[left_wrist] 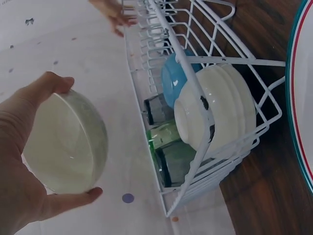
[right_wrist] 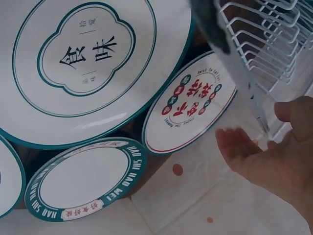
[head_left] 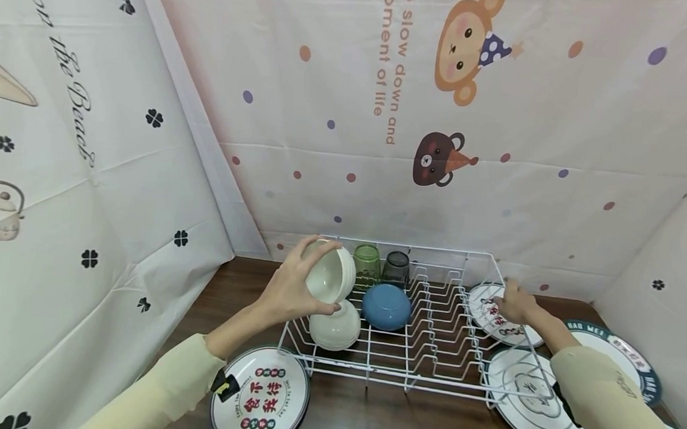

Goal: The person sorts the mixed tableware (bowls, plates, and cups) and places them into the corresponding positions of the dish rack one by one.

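Note:
My left hand point(head_left: 298, 280) holds a white bowl point(head_left: 331, 271) by its rim, thumb and fingers on opposite sides. The bowl is tipped on its side above the left part of a white wire dish rack point(head_left: 369, 373), its hollow facing the palm. Below it in the rack sit white bowls point(left_wrist: 215, 107), nested and tilted, and a blue bowl point(head_left: 386, 307). Behind them stand a green glass point(head_left: 367, 263) and a dark glass point(head_left: 396, 269). At the rack's far right corner, my right hand point(head_left: 516, 302) grips the wire between thumb and fingers, some fingers spread loosely.
Right of the rack lie a small plate with red print point(right_wrist: 190, 105), a large green-rimmed plate point(right_wrist: 98, 110) and a plate with a lettered teal rim point(right_wrist: 85, 178). Front left are stacked plates point(head_left: 258, 393). Printed cloth point(head_left: 345, 195) hangs behind the brown wooden table point(head_left: 354, 418).

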A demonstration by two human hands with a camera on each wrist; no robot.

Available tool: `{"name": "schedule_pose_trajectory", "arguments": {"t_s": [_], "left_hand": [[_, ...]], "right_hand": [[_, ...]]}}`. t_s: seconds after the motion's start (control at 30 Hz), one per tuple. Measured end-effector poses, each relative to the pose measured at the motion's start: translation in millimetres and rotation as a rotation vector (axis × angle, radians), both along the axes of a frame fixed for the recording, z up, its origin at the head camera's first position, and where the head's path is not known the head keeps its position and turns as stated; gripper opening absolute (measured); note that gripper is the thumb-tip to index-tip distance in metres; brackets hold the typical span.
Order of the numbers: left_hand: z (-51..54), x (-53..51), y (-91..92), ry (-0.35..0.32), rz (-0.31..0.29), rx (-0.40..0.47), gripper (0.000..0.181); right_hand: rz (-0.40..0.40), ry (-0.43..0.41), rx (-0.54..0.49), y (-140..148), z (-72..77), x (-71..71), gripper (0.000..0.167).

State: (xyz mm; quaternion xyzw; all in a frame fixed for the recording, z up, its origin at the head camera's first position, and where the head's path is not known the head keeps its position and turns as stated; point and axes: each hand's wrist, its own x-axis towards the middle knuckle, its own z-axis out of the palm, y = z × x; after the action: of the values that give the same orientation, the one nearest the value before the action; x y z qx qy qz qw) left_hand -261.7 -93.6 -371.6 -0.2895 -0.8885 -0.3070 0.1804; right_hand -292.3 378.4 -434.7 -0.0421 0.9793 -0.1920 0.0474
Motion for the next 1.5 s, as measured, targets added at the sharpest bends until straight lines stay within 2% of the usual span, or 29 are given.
{"name": "schedule_pose_trajectory", "arguments": {"t_s": [0.07,0.2,0.23,0.3,0.37,0.4,0.53,0.63,0.7,0.77,0.97,1.1,1.3,1.5], "left_hand": [[-1.1,-0.1,0.4,0.011,-0.027,0.013,0.106],[-4.4,-1.6,1.8,0.022,-0.134,0.055,0.106],[-5.2,-1.7,2.5,0.022,-0.168,0.066,0.105],[-6.1,-1.3,4.7,0.016,-0.235,0.084,0.104],[-6.3,-0.4,7.9,0.005,-0.286,0.091,0.103],[-6.1,0.2,9.8,-0.002,-0.305,0.092,0.103],[-5.3,1.9,17.3,-0.013,-0.354,0.097,0.103],[-5.0,3.0,21.6,-0.011,-0.385,0.108,0.104],[-4.8,3.8,24.1,-0.003,-0.405,0.113,0.104],[-4.9,4.3,26.9,0.013,-0.425,0.119,0.105],[-5.8,6.2,34.6,0.062,-0.471,0.132,0.106],[-5.4,6.6,37.3,0.078,-0.468,0.140,0.107],[-4.2,5.6,40.1,0.061,-0.470,0.170,0.105],[-4.9,6.1,41.7,0.019,-0.463,0.187,0.106]], "right_hand": [[0.021,0.164,0.002,-3,-2.5,-2.4,0.059],[0.094,0.390,-0.073,-27,5.7,-0.7,0.046],[0.119,0.428,-0.102,-37,9.8,1.1,0.042],[0.175,0.437,-0.189,-59,19.5,5.3,0.040],[0.241,0.379,-0.303,-82,30.0,10.4,0.044],[0.268,0.309,-0.369,-93,35.4,13.4,0.048],[0.377,-0.050,-0.580,-131,53.8,27.4,0.065],[0.463,-0.304,-0.703,-148,61.6,37.3,0.078],[0.507,-0.419,-0.786,-157,65.0,42.6,0.084],[0.523,-0.491,-0.863,-163,66.8,46.0,0.088],[0.508,-0.581,-1.077,-176,65.7,48.5,0.102],[0.503,-0.610,-1.191,-180,62.0,47.1,0.105],[0.476,-0.623,-1.256,-184,59.6,47.2,0.107],[0.495,-0.603,-1.291,-187,57.0,49.3,0.107]]}}
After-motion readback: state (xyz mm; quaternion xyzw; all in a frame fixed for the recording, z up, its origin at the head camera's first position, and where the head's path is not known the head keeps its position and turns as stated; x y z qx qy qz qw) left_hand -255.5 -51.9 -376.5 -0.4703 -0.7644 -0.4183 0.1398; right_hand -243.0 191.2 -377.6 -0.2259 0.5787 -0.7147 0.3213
